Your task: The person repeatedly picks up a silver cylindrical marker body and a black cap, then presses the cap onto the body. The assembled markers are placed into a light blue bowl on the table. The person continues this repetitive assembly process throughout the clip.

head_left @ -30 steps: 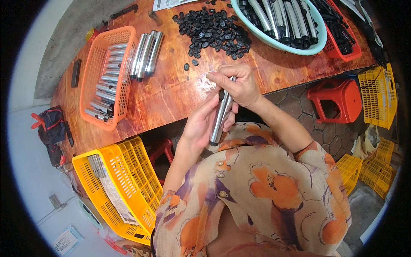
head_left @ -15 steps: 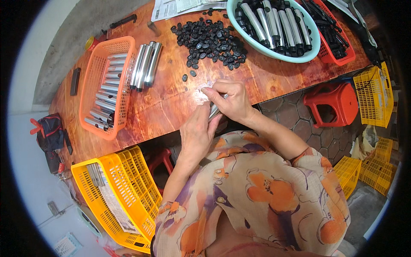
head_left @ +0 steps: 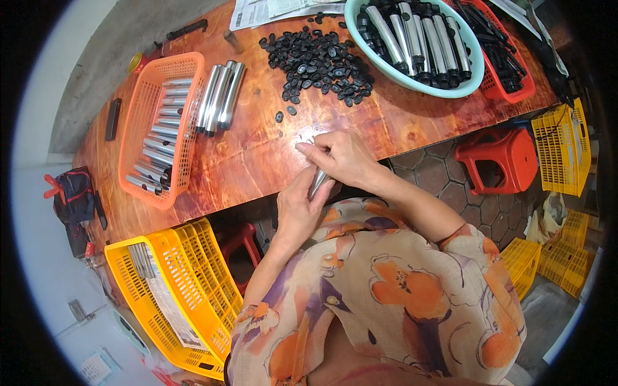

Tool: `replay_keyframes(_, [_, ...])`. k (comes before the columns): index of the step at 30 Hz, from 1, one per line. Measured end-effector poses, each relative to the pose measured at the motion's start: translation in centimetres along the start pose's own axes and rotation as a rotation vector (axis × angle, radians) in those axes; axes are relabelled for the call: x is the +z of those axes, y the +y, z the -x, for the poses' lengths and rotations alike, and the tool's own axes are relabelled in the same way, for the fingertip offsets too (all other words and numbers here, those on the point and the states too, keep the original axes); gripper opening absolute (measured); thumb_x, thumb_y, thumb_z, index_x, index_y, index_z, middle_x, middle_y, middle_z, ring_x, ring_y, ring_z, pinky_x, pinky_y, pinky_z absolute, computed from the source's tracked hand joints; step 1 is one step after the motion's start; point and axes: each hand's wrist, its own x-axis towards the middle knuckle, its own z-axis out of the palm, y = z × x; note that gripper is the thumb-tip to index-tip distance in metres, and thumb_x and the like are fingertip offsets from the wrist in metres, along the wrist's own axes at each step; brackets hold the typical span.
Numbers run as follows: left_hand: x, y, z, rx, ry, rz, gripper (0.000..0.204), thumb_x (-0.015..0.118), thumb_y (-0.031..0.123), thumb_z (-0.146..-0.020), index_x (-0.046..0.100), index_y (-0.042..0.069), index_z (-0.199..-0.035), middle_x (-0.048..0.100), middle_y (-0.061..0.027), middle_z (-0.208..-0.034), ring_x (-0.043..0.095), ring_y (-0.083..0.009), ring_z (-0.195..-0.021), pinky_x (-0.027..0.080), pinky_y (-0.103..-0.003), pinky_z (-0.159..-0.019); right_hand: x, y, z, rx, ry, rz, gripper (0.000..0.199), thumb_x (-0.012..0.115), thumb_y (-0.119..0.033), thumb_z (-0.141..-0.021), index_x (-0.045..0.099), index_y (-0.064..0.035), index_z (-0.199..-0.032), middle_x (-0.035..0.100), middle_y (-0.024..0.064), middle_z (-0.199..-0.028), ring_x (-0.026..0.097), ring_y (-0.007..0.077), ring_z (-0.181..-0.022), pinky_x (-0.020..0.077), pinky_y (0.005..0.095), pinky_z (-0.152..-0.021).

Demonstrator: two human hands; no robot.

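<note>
Close to the table's near edge, both hands are closed around a silver metal tube (head_left: pixel 317 183), only a short piece of which shows between them. My left hand (head_left: pixel 297 204) wraps its lower part. My right hand (head_left: pixel 344 157) covers the upper end, its thumb lying across; whatever sits under those fingers is hidden. Beyond the hands lies a heap of small black oval plastic pieces (head_left: pixel 318 64). Several silver tubes (head_left: pixel 221 96) with black ends lie side by side to the left, against an orange basket (head_left: pixel 195 103) that holds more tubes.
A light-blue basin (head_left: pixel 412 82) of tubes with black fittings stands at the far right, beside a red basket (head_left: pixel 524 87) of black parts. A red stool (head_left: pixel 502 161) and yellow crates (head_left: pixel 560 151) are on the right. Another yellow crate (head_left: pixel 174 289) stands at my left.
My right hand has shifted slightly down and toward me along the tube. My left hand has dropped a little too, and both still grip the tube.
</note>
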Motion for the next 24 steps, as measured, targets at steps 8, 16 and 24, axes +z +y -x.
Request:
replay_keyframes(8, [0.4, -3.2, 3.3, -0.661, -0.113, 0.972, 0.018, 0.059, 0.019, -0.095, 0.063, 0.002, -0.092, 0.061, -0.0022, -0.073, 0.052, -0.0076, -0.055, 0.04, -0.022, -0.051, 5.2, -1.5, -1.6, -0.454, 0.073, 0.315, 0.026, 0.07, -0.029, -0.078, 0.061, -0.0052, -0.084, 0.058, 0.0104, -0.088, 0.055, 0.0291, -0.09, 0.042, 0.041, -0.08])
replay_keyframes(16, [0.3, -4.1, 3.0, -0.721, -0.087, 1.169, 0.023, 0.063, 0.025, -0.092, 0.059, 0.004, -0.082, 0.055, -0.0012, -0.063, 0.048, -0.0094, -0.051, 0.037, -0.023, -0.047, 7.8, -0.3, -3.6, -0.475, -0.004, 0.302, 0.032, 0.072, -0.024, -0.074, 0.057, -0.0047, -0.095, 0.049, 0.013, -0.107, 0.048, 0.0302, -0.102, 0.0402, 0.0423, -0.084])
replay_keyframes(24, [-0.4, -4.9, 2.0, -0.878, -0.42, 1.14, 0.011, 0.064, 0.007, -0.085, 0.054, 0.004, -0.087, 0.043, 0.0011, -0.054, 0.038, -0.0075, -0.041, 0.028, -0.024, -0.039, 8.5, -1.1, -4.4, -0.527, -0.108, 0.357, 0.044, 0.069, -0.027, -0.078, 0.053, -0.0035, -0.111, 0.044, 0.0199, -0.126, 0.039, 0.0362, -0.123, 0.036, 0.0448, -0.094])
